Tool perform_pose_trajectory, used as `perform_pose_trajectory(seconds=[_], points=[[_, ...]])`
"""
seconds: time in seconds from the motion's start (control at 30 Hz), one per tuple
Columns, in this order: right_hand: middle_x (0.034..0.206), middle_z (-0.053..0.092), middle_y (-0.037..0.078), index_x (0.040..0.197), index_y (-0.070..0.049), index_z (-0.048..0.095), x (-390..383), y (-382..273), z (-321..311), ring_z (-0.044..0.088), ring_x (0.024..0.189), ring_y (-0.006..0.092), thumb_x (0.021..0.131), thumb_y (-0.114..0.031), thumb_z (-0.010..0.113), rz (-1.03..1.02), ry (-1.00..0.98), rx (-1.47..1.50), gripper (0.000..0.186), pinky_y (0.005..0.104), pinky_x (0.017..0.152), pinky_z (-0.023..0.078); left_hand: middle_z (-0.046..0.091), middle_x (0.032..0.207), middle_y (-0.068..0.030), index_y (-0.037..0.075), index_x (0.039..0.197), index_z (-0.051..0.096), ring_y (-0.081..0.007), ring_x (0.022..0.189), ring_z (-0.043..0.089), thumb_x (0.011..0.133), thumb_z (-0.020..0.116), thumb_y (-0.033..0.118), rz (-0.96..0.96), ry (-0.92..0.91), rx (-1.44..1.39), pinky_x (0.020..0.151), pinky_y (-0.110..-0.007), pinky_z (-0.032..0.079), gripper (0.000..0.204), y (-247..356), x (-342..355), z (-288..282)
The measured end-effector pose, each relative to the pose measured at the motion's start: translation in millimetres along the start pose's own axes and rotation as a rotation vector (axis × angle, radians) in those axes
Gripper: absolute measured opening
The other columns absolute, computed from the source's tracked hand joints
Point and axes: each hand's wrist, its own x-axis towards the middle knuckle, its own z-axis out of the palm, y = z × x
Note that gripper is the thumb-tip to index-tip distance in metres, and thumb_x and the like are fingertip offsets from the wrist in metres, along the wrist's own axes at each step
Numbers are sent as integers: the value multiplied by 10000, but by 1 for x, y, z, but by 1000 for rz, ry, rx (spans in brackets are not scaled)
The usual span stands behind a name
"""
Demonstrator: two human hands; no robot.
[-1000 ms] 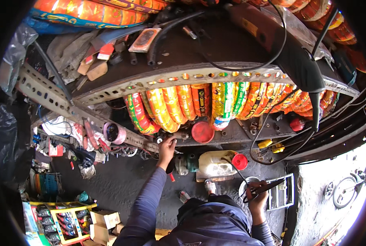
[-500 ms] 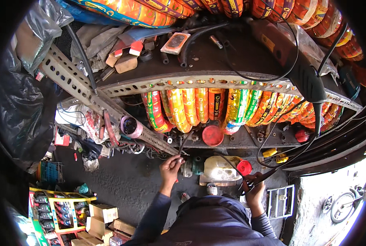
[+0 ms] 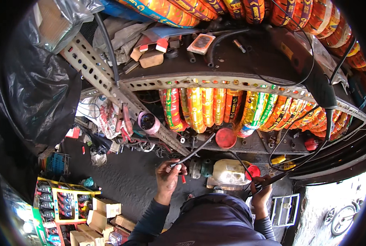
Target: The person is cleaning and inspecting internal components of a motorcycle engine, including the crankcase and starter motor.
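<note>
In the head view, the left hand [image 3: 166, 182] pinches a slim dark tube [image 3: 198, 149] near its lower end; the tube slants up and right toward the red round lid [image 3: 226, 138]. It looks light, firm but slightly flexible, and hardly fragile, perhaps slick if oily; mid-length should give steadier hold. The right hand [image 3: 261, 196] grasps a dark bladed tool [image 3: 277, 178], beside a curved black hose [image 3: 241, 161].

Both hands [image 3: 167, 178] [image 3: 261, 194] curl closed, well apart, forearms [image 3: 153, 218] angled forward.
</note>
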Motion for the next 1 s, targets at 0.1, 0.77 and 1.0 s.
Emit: perform_pose_trajectory(seconds=[0.1, 0.77, 1.0], points=[[857, 607, 51, 903, -34, 572, 0, 6, 3, 630, 837, 182, 698, 83, 681, -51, 1, -74, 259, 305, 815, 468, 671, 776, -162, 14, 1087, 633, -229, 645, 653, 909, 638, 25, -24, -31, -134, 550, -352, 555, 178, 18, -1, 7], [873, 666, 69, 1061, -22, 503, -10, 3, 8, 637, 831, 168, 719, 18, 699, -60, -2, 14, 396, 316, 829, 478, 611, 662, -82, 57, 995, 571, -158, 473, 558, 861, 743, 125, 128, -199, -329, 416, -298, 442, 228, 67, -24, 37], [870, 682, 90, 1072, -9, 518, -14, 13, 2, 659, 819, 179, 726, 3, 702, -58, 2, 27, 392, 316, 799, 505, 568, 911, -109, 2, 894, 686, -183, 762, 633, 793, 781, 84, 397, -165, 139, 548, -309, 554, 161, 85, -24, 56]])
